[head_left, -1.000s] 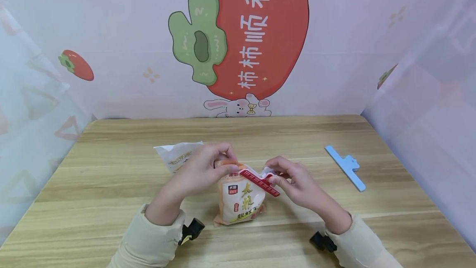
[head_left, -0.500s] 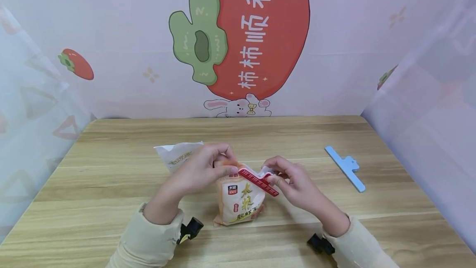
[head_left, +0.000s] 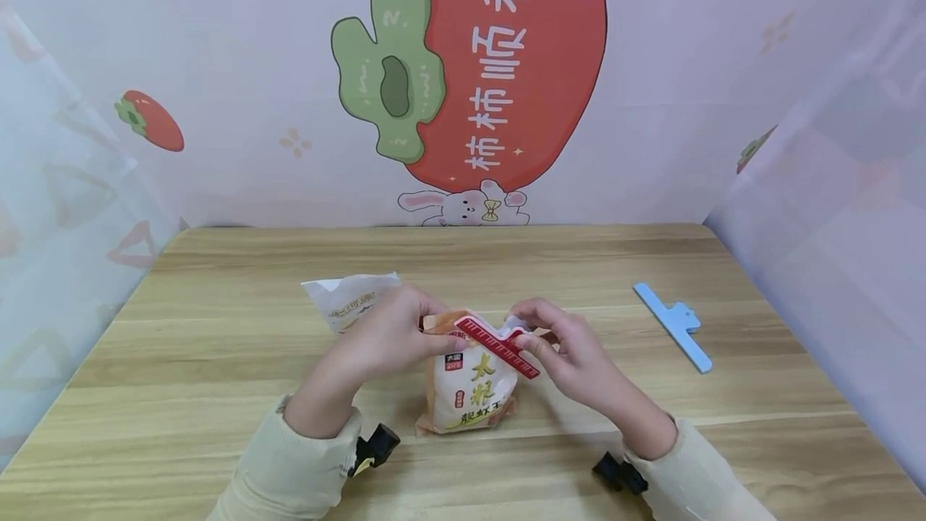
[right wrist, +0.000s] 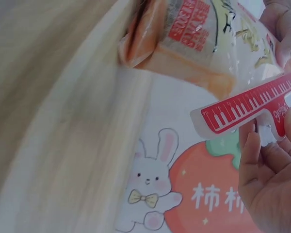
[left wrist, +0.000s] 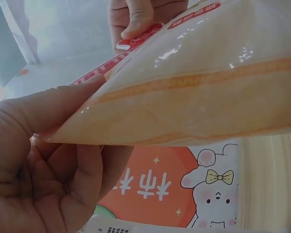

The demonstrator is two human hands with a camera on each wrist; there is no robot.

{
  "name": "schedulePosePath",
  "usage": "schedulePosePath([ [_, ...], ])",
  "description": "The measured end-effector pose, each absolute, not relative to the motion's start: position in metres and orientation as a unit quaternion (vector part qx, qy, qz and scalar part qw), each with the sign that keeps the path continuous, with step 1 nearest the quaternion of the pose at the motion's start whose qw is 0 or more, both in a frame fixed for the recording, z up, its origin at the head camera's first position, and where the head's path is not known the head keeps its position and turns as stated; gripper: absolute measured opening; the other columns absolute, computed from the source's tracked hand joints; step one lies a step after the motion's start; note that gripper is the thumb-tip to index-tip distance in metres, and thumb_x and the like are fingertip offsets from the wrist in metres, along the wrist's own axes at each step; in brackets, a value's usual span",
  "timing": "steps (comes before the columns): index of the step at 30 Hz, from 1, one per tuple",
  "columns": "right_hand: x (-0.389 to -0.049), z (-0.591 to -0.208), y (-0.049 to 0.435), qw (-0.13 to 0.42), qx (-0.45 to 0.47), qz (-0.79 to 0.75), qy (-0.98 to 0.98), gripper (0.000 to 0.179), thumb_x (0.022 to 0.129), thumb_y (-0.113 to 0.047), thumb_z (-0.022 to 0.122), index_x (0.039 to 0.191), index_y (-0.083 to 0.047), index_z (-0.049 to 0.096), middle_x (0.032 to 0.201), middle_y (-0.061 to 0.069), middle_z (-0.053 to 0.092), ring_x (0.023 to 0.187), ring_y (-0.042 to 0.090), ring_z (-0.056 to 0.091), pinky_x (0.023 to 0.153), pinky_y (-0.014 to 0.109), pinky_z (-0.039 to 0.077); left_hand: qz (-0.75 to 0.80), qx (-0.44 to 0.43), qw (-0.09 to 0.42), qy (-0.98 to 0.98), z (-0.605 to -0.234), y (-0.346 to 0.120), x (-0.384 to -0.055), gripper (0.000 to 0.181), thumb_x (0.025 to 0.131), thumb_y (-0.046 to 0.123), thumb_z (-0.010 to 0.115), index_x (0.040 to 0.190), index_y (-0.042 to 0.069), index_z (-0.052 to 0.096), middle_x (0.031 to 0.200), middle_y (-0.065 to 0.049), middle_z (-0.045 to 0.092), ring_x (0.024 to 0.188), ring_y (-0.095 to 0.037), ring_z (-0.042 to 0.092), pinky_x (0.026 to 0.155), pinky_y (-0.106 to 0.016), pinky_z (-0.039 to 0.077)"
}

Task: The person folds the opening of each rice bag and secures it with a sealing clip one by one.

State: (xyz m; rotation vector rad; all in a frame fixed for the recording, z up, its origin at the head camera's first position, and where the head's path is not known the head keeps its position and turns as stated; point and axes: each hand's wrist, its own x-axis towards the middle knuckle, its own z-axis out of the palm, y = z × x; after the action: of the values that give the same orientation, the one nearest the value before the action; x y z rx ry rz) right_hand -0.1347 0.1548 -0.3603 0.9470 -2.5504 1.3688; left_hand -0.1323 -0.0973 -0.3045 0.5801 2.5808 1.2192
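Note:
A small bag of rice, white with orange sides, stands upright on the table at the middle of the head view. My left hand pinches its top left corner between thumb and fingers, as the left wrist view shows from the side. A red and white clip with a piano-key print lies slantwise across the bag's top edge. My right hand grips the clip's handle, thumb in front and fingers behind. In the right wrist view the clip's long bar overlaps the top of the bag.
A white printed packet lies behind my left hand, partly hidden by it. A light blue clip rests on the table at the right. A printed backdrop rises behind the table's far edge.
The red clip has shifted slightly to the left along the bag's top. My left fingers have moved a little lower at the corner, and more of the orange top shows.

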Motion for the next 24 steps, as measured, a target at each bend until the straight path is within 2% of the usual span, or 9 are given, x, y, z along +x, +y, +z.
schedulePosePath([
  [4,-0.135,-0.358,0.152,0.050,0.314,0.455,-0.832,0.022,0.094,-0.005,0.064,0.115,0.000,0.060,0.102,0.012,0.073,0.087,0.008,0.065,0.068,0.025,0.057,0.416,0.196,0.116,0.880,-0.304,-0.096,-0.133,0.011,0.083,0.019,0.081,0.085,0.009,0.078,0.076,0.001,0.072,0.065,-0.010,0.055,0.053,-0.023,0.044],
  [8,-0.135,-0.356,0.149,0.048,0.313,0.463,-0.828,0.022,0.094,-0.003,0.063,0.115,0.001,0.060,0.102,0.013,0.073,0.085,0.010,0.066,0.072,0.025,0.058,0.413,0.196,0.114,0.882,-0.304,-0.097,-0.134,0.011,0.083,0.020,0.081,0.081,0.010,0.077,0.072,0.001,0.070,0.063,-0.010,0.052,0.051,-0.022,0.039],
  [14,-0.133,-0.353,0.145,0.044,0.299,0.471,-0.829,0.022,0.094,-0.002,0.063,0.115,0.002,0.060,0.102,0.013,0.073,0.087,0.015,0.068,0.074,0.025,0.058,0.419,0.182,0.115,0.882,-0.304,-0.096,-0.134,0.010,0.082,0.019,0.082,0.082,0.011,0.077,0.068,0.002,0.067,0.058,-0.011,0.046,0.048,-0.021,0.034],
  [21,-0.132,-0.348,0.141,0.035,0.293,0.483,-0.824,0.024,0.093,-0.004,0.064,0.117,0.001,0.060,0.102,0.013,0.073,0.084,0.012,0.067,0.072,0.032,0.060,0.413,0.185,0.111,0.885,-0.305,-0.096,-0.134,0.014,0.082,0.020,0.082,0.076,0.010,0.074,0.067,0.003,0.066,0.057,-0.010,0.044,0.048,-0.021,0.032],
  [24,-0.132,-0.348,0.142,0.033,0.294,0.486,-0.822,0.024,0.094,-0.003,0.063,0.117,0.002,0.060,0.104,0.015,0.072,0.084,0.011,0.066,0.071,0.031,0.059,0.418,0.193,0.111,0.881,-0.305,-0.097,-0.135,0.017,0.082,0.019,0.082,0.073,0.008,0.072,0.066,0.002,0.066,0.057,-0.010,0.043,0.048,-0.022,0.033],
])
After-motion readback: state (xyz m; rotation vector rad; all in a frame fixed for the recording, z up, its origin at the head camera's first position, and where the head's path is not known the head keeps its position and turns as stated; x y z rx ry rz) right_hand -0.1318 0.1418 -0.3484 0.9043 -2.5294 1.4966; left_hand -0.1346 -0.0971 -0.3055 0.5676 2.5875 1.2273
